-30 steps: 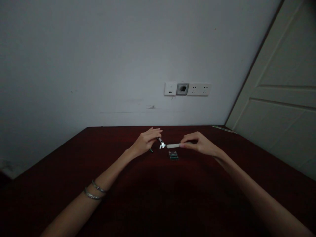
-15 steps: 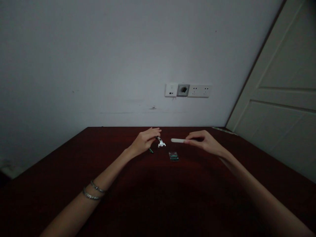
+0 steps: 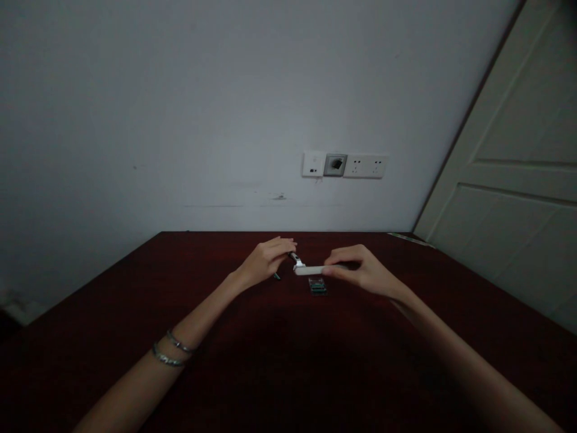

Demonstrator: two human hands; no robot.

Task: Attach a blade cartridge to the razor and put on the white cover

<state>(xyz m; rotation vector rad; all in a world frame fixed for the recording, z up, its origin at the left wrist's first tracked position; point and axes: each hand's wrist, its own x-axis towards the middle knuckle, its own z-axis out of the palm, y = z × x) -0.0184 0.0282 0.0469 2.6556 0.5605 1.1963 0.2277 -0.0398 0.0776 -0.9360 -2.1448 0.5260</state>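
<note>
My left hand [image 3: 267,258] is closed around a razor [image 3: 296,259], its silver head pointing down and to the right and its dark green handle end [image 3: 276,276] showing below the palm. My right hand [image 3: 360,269] pinches a flat white stick with a rounded end [image 3: 310,271] between thumb and fingers. The stick's tip meets or overlaps the razor's head; whether they touch I cannot tell. Just below the stick, a small clear plastic case [image 3: 317,286] with dark green parts in it lies on the table.
The dark red wooden table [image 3: 288,349] reaches back to a pale wall. Sockets and a switch [image 3: 364,166] sit low on that wall. At the right stands a light panelled door [image 3: 518,174]. A thin printed strip [image 3: 411,239] lies along the table's back right edge.
My right hand has moved left and slightly down, bringing the white stick's tip from beside the razor to its head. My left hand has shifted only slightly, still holding the razor.
</note>
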